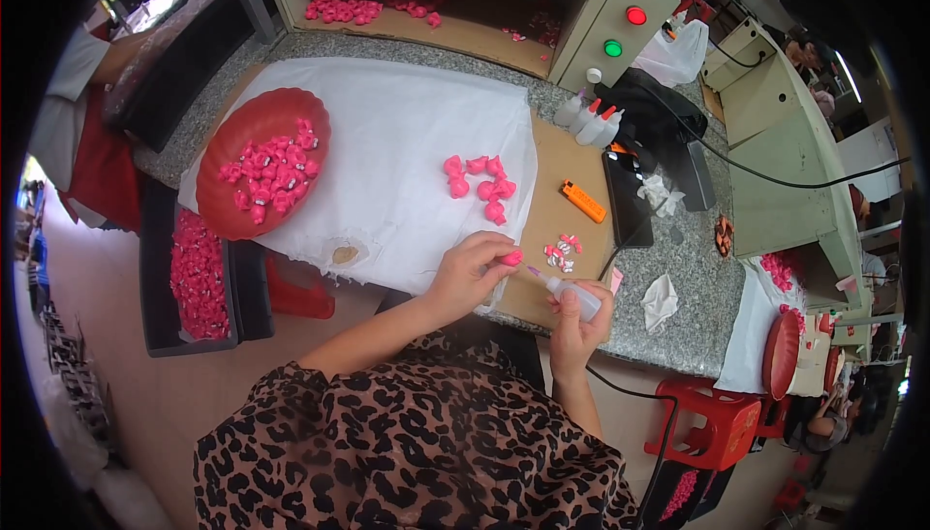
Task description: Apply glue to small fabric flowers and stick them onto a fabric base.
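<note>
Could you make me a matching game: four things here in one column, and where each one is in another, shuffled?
Things
1. Bottle nearest the person
2. Orange lighter
3. Pink piece nearest its nozzle
4. Red bowl

Places
A. On brown cardboard
B. In the left hand
C. Left part of the white sheet
D. In the right hand

Pairs: 1-D, 2-A, 3-B, 4-C

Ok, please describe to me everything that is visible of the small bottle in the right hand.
The small bottle looks like whitish, translucent plastic. Its narrow purplish nozzle points up and left toward the pink piece in the left hand; whether they touch is unclear. The right hand grips it, tilted, near the brown cardboard's front edge.
</note>
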{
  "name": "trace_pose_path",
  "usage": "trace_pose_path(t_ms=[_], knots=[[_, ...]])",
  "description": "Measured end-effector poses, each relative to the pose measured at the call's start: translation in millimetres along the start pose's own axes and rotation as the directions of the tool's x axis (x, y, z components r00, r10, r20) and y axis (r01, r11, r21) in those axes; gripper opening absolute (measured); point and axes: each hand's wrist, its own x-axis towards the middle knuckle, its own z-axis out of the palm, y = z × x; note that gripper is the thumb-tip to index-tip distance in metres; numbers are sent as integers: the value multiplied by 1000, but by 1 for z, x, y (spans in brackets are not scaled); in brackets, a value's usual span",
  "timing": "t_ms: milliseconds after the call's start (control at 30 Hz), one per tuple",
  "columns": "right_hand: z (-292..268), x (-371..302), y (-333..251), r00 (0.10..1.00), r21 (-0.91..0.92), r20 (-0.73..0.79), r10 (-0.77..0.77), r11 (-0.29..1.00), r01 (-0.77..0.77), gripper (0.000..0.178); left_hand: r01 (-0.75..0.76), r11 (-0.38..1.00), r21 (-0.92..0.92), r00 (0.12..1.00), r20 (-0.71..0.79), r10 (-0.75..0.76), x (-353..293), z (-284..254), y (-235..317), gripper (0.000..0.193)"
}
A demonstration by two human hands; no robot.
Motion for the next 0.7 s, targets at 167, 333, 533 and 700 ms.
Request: trace_pose_path(t_ms=[167,333,533,700], knots=[[0,1,0,1000,23,-21,9,1000,-8,13,1,1000,-1,1000,5,-1,0,-1,0,18],[-6,11,-1,979,271,-73,192,948,-166,14,223,969,-107,955,222,-195,7,-11,10,24],[-12,20,-5,974,287,-22,227,934,-211,15,426,869,-252,844,456,-282,13,-19,8,27],[-13,18,-5,987,108,23,160,981,-161,13,420,890,-178,835,460,-302,12,-22,12,26]])
